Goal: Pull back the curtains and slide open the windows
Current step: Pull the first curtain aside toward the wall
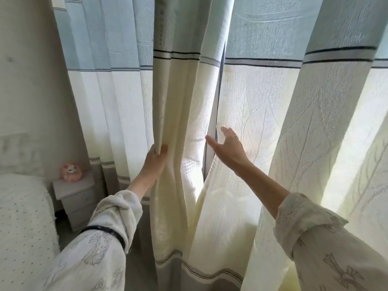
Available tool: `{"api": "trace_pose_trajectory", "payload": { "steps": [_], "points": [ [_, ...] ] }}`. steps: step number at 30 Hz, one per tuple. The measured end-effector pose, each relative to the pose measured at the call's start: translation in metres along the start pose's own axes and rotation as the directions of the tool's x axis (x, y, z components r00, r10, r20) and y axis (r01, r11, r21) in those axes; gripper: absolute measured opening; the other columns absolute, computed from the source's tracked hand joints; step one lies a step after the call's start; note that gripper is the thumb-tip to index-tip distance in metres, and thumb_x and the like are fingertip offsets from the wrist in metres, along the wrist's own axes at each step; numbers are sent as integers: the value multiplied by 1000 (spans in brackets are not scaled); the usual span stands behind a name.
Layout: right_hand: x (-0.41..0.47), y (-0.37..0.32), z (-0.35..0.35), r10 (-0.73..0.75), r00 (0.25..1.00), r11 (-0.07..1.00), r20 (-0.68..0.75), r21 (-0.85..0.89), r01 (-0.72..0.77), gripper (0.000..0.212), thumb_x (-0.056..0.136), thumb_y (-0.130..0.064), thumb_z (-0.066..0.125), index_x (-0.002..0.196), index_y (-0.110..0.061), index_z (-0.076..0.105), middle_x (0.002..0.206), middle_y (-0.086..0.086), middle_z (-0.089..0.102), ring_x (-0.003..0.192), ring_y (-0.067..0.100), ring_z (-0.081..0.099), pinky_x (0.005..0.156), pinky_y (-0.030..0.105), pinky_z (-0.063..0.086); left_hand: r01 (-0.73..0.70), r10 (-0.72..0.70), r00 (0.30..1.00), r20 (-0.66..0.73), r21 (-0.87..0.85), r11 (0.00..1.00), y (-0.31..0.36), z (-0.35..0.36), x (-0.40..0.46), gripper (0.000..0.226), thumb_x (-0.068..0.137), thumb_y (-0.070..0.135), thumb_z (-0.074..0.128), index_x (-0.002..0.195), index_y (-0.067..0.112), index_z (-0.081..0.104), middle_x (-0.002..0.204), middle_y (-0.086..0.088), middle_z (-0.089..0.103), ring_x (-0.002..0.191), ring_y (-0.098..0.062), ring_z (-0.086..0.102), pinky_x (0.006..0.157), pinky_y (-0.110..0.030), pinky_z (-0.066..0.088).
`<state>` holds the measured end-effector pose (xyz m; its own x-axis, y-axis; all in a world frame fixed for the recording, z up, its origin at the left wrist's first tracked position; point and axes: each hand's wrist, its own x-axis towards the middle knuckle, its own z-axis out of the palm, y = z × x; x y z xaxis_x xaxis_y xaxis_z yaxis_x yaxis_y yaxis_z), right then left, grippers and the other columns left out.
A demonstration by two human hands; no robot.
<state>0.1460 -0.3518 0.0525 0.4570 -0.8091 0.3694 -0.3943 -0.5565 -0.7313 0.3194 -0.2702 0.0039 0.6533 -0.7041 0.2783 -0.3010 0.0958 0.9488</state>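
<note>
Two long curtains, pale blue on top and cream below with dark stripes, hang across the window. My left hand [155,162] pinches a bunched fold at the inner edge of the left curtain [178,114]. My right hand [227,147] is open, fingers spread, at the inner edge of the right curtain [258,122], which has a leaf pattern lit from behind. Between the two edges a narrow gap shows a strip of the dark window frame [218,97]. The panes themselves are hidden behind the cloth.
A small grey bedside cabinet [77,198] stands at the left against the wall with a pink toy [71,172] on top. The dotted white bed [23,217] fills the lower left. A white waffle-textured cloth [189,171] shows low in the gap.
</note>
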Motion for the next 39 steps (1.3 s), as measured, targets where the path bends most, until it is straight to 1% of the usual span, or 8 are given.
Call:
{"api": "trace_pose_trajectory", "payload": {
  "steps": [5,10,14,21,26,30,35,39],
  "points": [
    [-4,-12,-5,-94,995,992,30,86,91,83,87,-55,52,146,-6,22,153,15,28,143,25,22,114,40,23,-53,42,996,80,145,988,0,10,-17,56,68,57,67,111,31,43,95,15,61,83,-1,60,64,-18,44],
    [4,-32,12,-77,997,988,-14,135,78,81,84,-53,59,143,-5,29,139,19,41,127,30,45,108,42,37,-85,115,990,-78,323,943,4,22,-15,29,78,37,65,88,10,63,66,0,62,68,-24,62,70,-34,52],
    [22,-41,25,5,996,967,-90,256,19,65,83,-46,64,121,3,44,117,16,55,111,34,57,96,41,47,-74,99,992,-81,264,962,1,22,2,24,84,29,59,97,9,61,78,-5,61,80,-29,61,75,-35,51],
    [81,-69,83,-64,998,965,-12,253,65,127,67,-66,67,146,-4,-12,156,19,14,143,30,21,115,41,25,-97,121,985,-123,183,978,-19,-5,74,20,85,17,48,103,12,44,74,-2,53,60,-16,51,46,-18,38],
    [135,-94,137,-14,996,945,-85,325,41,104,64,-61,73,136,-8,20,132,14,44,124,30,44,93,33,39,-140,143,990,2,216,966,-25,-31,129,31,87,10,37,118,9,32,79,0,48,61,-13,49,52,-26,37],
    [180,-113,174,84,981,900,-172,437,0,81,71,-48,68,129,-6,31,123,16,52,113,33,53,95,45,47,-233,219,972,87,226,946,-34,-53,164,35,91,41,43,115,17,32,89,-3,56,62,-8,52,48,-22,37],
    [227,-115,198,-43,956,996,-290,-88,18,64,92,-53,37,127,0,50,143,19,38,132,37,28,104,60,25,-298,291,954,73,355,886,-46,-69,219,59,78,43,65,115,8,35,106,-15,61,94,-34,59,66,-30,40],
    [272,-114,218,-86,975,993,-203,-97,68,65,94,-52,36,129,0,50,158,17,7,144,36,3,113,61,7,-231,276,955,-105,319,919,-58,-73,262,58,74,32,70,110,12,29,100,-11,62,90,-35,61,63,-31,41]
  ]
}}
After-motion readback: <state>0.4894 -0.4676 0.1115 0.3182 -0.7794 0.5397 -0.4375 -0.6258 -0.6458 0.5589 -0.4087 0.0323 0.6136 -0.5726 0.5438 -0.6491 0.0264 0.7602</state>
